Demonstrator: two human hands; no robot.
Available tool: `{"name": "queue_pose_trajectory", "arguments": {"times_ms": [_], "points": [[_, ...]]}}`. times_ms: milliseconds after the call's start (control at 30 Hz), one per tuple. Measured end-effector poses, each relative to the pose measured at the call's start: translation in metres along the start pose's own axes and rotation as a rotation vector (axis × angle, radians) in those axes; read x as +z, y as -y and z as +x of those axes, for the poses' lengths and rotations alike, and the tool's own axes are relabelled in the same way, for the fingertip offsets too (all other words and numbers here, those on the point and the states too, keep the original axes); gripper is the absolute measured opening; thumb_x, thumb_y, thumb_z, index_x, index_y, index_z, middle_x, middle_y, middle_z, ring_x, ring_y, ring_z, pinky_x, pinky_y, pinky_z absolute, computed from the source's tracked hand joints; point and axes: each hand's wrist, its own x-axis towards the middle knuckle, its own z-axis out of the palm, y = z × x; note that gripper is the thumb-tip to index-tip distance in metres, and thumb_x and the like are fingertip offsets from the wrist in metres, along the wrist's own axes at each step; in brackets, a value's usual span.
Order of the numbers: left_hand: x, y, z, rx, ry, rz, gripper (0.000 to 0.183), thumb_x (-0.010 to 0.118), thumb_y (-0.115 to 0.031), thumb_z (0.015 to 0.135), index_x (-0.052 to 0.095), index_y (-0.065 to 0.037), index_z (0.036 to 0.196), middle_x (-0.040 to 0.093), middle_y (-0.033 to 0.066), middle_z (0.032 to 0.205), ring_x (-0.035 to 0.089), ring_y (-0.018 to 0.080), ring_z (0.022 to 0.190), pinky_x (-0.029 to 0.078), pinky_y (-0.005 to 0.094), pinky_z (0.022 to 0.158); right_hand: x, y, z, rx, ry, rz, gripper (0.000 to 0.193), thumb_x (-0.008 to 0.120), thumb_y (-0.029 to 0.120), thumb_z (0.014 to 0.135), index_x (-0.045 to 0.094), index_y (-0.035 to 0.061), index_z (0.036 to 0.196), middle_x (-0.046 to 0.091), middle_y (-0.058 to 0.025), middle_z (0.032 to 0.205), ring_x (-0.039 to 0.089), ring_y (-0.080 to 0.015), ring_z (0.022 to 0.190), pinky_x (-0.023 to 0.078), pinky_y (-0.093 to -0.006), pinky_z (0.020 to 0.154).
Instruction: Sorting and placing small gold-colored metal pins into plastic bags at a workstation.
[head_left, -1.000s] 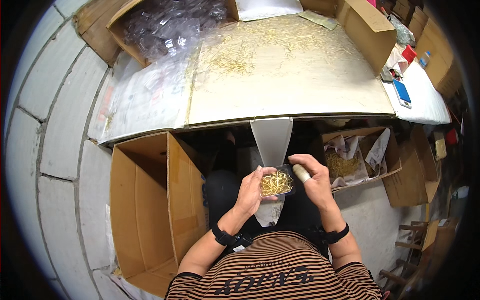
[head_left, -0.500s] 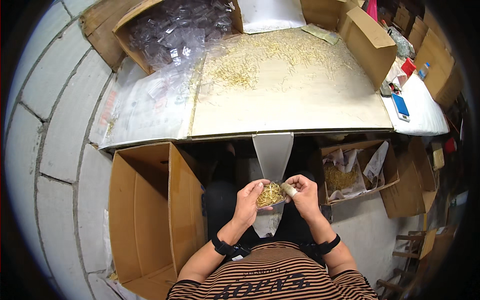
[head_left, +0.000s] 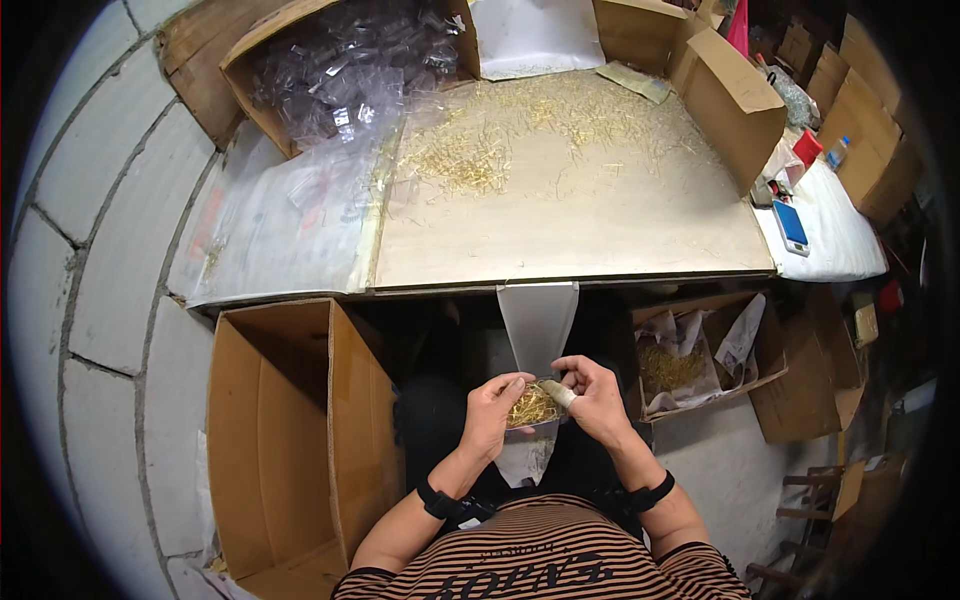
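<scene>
A small clear plastic box (head_left: 532, 408) full of thin gold-coloured metal pieces is held low in front of me, above a grey chute (head_left: 537, 325) that slopes down from the table edge. My left hand (head_left: 490, 412) grips the box's left side, thumb on the upper edge. At the right end, my right hand (head_left: 597, 402) has its thumb, wrapped in pale tape, against the upper corner, with the fingers curled behind it. The far side of the box and some fingertips are hidden.
Gold pieces (head_left: 465, 165) lie scattered over the pale tabletop (head_left: 570, 235). A carton of clear plastic boxes (head_left: 345, 80) stands far left. A tall open carton (head_left: 270, 430) is left of my legs; a lined carton (head_left: 665, 405) holding gold pieces is right. A blue-topped scale (head_left: 790, 225) lies far right.
My right thumb has shifted slightly left along the box's upper edge, and its fingers are more curled. The whole view has tilted a little; the box stays between both hands.
</scene>
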Motion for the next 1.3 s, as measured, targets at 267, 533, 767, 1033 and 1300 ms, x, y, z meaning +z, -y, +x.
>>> {"name": "queue_pose_trajectory", "arguments": {"times_ms": [267,533,767,1033,1300], "points": [[-0.013,0.006,0.002,0.016,0.034,-0.033,0.026,0.051,-0.019,0.094,0.059,0.002,0.106,0.064,0.0085,0.09,0.066,0.0143,0.073,0.057,0.0257,0.049,0.008,-0.006,0.007,-0.021,0.051,-0.135,0.027,0.069,0.006,0.077,0.061,-0.0011,0.102,0.048,-0.0029,0.055,0.043,-0.0091,0.05,0.038,-0.0267,0.049],[-0.019,-0.004,-0.001,-0.012,-0.022,-0.003,0.027,0.05,-0.021,0.095,0.06,0.002,0.105,0.064,0.009,0.089,0.066,0.0146,0.071,0.057,0.0251,0.046,0.009,0.007,0.012,-0.199,0.057,-0.196,0.03,0.064,0.006,0.081,0.059,0.0007,0.11,0.043,0.0009,0.054,0.037,-0.0075,0.048,0.033,-0.0247,0.047],[-0.009,0.0,-0.002,-0.02,0.002,0.025,0.029,0.047,-0.022,0.096,0.06,0.002,0.104,0.064,0.0089,0.088,0.065,0.0133,0.069,0.057,0.0254,0.047,0.005,0.006,0.007,-0.09,0.103,-0.321,0.033,0.065,0.007,0.08,0.059,0.0022,0.113,0.045,-0.0009,0.056,0.041,-0.0078,0.051,0.036,-0.0252,0.049],[-0.009,-0.001,-0.003,-0.022,0.04,-0.123,0.031,0.046,-0.023,0.096,0.055,0.003,0.11,0.064,0.0112,0.095,0.067,0.0163,0.074,0.058,0.0277,0.051,-0.01,0.005,-0.004,-0.325,-0.135,-0.262,0.036,0.066,0.006,0.08,0.056,0.0005,0.114,0.061,-0.014,0.091,0.061,-0.0218,0.076,0.049,-0.0292,0.069],[-0.006,0.018,0.004,0.002,-0.053,-0.172,0.019,0.052,-0.011,0.093,0.057,0.001,0.107,0.062,0.0058,0.096,0.061,0.0112,0.085,0.051,0.0238,0.073,0.007,-0.005,-0.027,-0.544,0.206,-1.031,0.066,0.062,0.021,0.08,0.034,0.0006,0.137,0.035,-0.0156,0.143,0.028,-0.0297,0.135,0.022,-0.0508,0.107]]}}
